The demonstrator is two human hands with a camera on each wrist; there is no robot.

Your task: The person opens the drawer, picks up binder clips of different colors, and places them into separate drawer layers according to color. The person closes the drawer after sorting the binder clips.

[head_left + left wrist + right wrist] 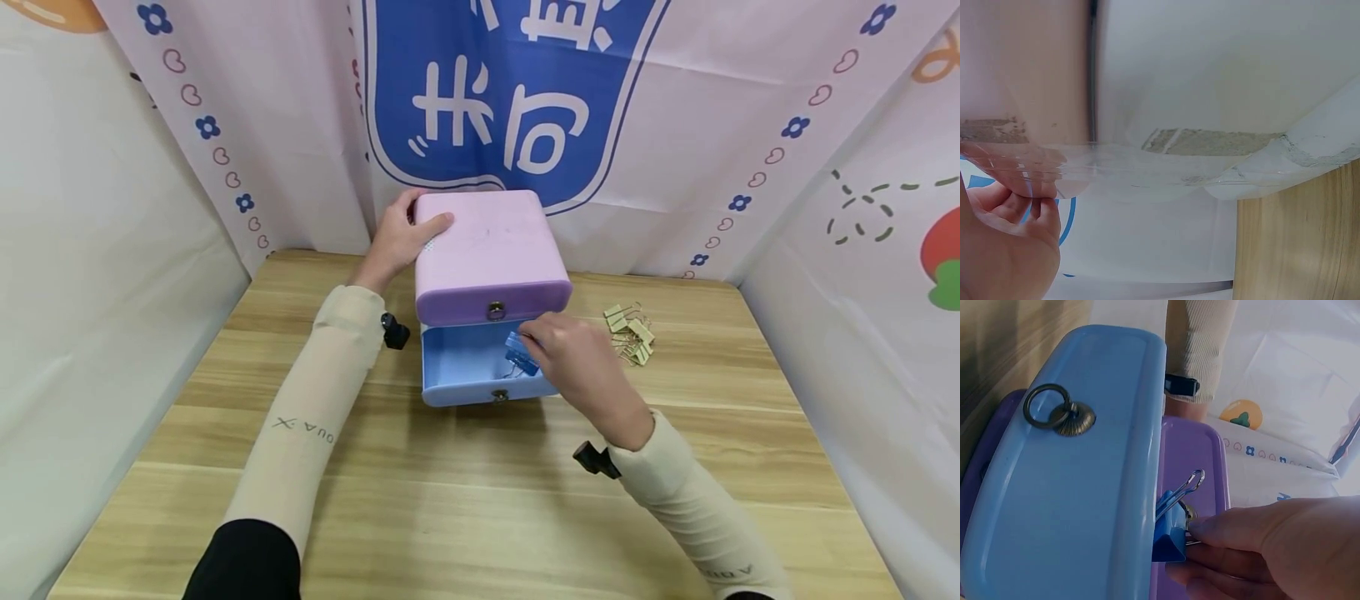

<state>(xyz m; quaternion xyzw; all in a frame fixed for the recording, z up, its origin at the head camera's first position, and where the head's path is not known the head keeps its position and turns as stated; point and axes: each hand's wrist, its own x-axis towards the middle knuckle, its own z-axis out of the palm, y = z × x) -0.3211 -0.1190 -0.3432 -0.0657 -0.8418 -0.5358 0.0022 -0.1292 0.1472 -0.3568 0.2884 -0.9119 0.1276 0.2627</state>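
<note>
A small drawer box [487, 250] with a pink top and a purple front stands on the table. Its lower blue drawer [457, 395] is pulled out. My left hand [393, 242] grips the box's rear left corner, thumb on the top and fingers bent over the back edge. Over the right side of the drawer, my right hand [581, 362] pinches a blue binder clip [1171, 531] between thumb and fingers. Blue clip parts [519, 354] show below the fingertips in the head view; whether another clip lies beneath cannot be made out.
Several gold binder clips [632, 333] lie in a pile on the wooden table [450, 517], right of the box. A printed cloth [675, 125] hangs close behind the box, and white sheets border both sides. The blue drawer front carries a ring pull [1072, 417].
</note>
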